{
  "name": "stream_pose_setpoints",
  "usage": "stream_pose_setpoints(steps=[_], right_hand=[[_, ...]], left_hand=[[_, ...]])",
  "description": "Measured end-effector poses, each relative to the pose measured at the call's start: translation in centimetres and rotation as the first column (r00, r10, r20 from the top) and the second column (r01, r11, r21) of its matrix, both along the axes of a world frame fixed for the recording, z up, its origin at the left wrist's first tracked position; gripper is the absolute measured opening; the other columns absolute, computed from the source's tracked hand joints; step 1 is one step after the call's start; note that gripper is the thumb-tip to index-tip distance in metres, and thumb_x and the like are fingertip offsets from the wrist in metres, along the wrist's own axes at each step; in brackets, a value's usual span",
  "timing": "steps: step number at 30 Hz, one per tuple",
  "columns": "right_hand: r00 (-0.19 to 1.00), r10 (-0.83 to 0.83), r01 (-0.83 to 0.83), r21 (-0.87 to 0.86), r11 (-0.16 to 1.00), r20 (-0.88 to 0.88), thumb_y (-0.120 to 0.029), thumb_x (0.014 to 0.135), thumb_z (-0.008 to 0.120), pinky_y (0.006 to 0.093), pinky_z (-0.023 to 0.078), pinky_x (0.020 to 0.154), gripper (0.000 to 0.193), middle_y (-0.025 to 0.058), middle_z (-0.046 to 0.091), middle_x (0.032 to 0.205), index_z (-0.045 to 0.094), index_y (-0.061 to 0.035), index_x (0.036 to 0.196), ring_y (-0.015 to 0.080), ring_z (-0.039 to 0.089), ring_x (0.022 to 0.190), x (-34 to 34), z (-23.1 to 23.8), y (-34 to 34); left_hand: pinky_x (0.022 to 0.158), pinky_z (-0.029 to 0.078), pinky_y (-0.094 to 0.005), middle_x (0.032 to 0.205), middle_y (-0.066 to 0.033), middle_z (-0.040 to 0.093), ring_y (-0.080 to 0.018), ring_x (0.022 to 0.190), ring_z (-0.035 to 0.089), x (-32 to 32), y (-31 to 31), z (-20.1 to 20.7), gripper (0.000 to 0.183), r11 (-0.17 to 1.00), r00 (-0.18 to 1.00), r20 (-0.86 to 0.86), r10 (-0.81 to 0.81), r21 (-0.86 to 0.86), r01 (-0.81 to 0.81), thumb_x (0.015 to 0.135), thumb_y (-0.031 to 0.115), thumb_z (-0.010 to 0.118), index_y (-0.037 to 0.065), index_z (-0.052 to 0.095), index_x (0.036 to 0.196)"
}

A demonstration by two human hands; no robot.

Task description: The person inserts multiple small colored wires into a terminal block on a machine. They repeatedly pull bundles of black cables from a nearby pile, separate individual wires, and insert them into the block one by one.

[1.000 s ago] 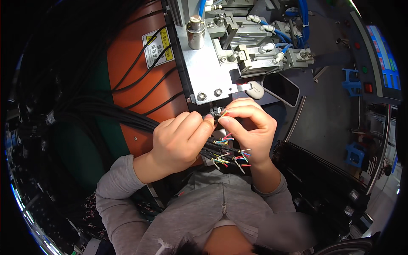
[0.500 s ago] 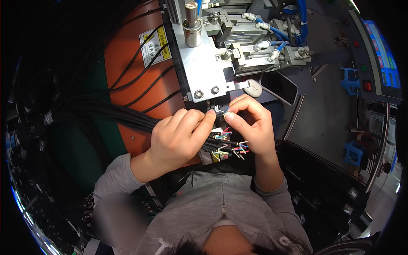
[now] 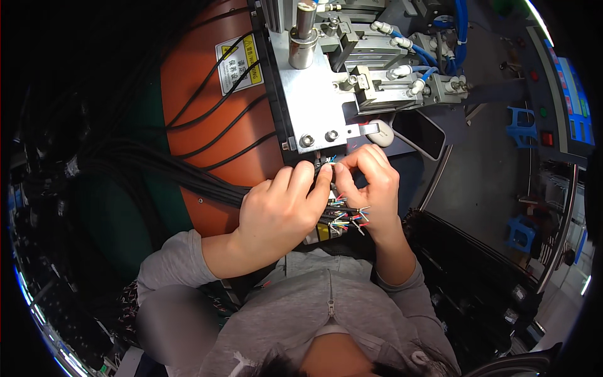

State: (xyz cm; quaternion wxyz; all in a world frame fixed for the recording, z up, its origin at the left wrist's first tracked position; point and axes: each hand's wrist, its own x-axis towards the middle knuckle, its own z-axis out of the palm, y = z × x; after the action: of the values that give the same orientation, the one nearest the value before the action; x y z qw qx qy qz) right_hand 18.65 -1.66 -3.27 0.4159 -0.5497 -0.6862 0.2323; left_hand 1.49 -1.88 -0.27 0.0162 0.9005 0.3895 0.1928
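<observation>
My left hand (image 3: pixel 281 202) is closed, its thumb and forefinger pinching a black cable near its stripped end below the machine's metal plate. From that end stick out thin wires (image 3: pixel 332 159), white and blue among them. My right hand (image 3: pixel 372 182) has its thumb and forefinger together at these wires; the tips are partly hidden. Under both hands lies a bundle of black cables (image 3: pixel 217 181) coming from the left. Its stripped ends (image 3: pixel 352 217) show red, blue, green and white wires below my right hand.
Just beyond my hands stands a machine with a silver plate (image 3: pixel 309 103), bolts and blue air hoses (image 3: pixel 463 28). An orange panel (image 3: pixel 210 132) is at the left. A phone (image 3: pixel 419 133) and a round white case (image 3: pixel 380 132) lie to the right, near a control screen (image 3: pixel 568 94).
The machine and cables sit slightly farther right in the picture. My left hand has shifted right, and the fingertips of both hands are closer together at the wires, whose ends now point upward.
</observation>
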Motion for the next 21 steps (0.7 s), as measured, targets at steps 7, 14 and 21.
stream_pose_setpoints(steps=[7, 14, 21], right_hand=[[0.989, -0.055, 0.06, 0.038, 0.997, -0.134, 0.0, 0.073, 0.065, 0.0332, 0.043, 0.061, 0.007, 0.0098, 0.057, 0.07, 0.059, -0.0008, 0.072, 0.0248, 0.053, 0.066, -0.4, -1.2, 0.3], [0.733, -0.217, -0.153, -0.467, 0.871, -0.645, -0.002, 0.08, 0.056, 0.0213, 0.038, 0.061, 0.006, -0.0008, 0.055, 0.07, 0.057, 0.0011, 0.075, 0.0043, 0.048, 0.067, -0.2, -2.7, -0.1], [0.948, -0.118, 0.081, -0.134, 0.988, -0.296, -0.004, 0.081, 0.064, 0.029, 0.045, 0.067, 0.008, 0.0092, 0.06, 0.076, 0.058, 0.0004, 0.08, 0.0175, 0.057, 0.071, -1.2, -1.3, 0.0]], left_hand=[[0.044, 0.038, -0.0219, 0.073, -0.0003, 0.045, -0.0102, 0.06, 0.05, -0.1, 0.5, -0.1, 0.031, 0.995, 0.999, -0.046, -0.02, 0.101, 0.025, 0.071, 0.012, 0.062, 0.002, 0.067, 0.1], [0.046, 0.041, -0.0259, 0.073, -0.0029, 0.052, -0.0133, 0.061, 0.055, -0.4, 0.7, -0.4, 0.03, 0.998, 0.995, 0.093, -0.029, 0.062, 0.024, 0.068, 0.005, 0.066, 0.003, 0.068, 0.097], [0.05, 0.043, -0.0256, 0.076, -0.0011, 0.057, -0.0142, 0.063, 0.057, -0.3, 1.6, -0.7, 0.024, 0.995, 0.988, 0.149, -0.036, 0.092, 0.022, 0.068, 0.008, 0.065, 0.003, 0.068, 0.092]])
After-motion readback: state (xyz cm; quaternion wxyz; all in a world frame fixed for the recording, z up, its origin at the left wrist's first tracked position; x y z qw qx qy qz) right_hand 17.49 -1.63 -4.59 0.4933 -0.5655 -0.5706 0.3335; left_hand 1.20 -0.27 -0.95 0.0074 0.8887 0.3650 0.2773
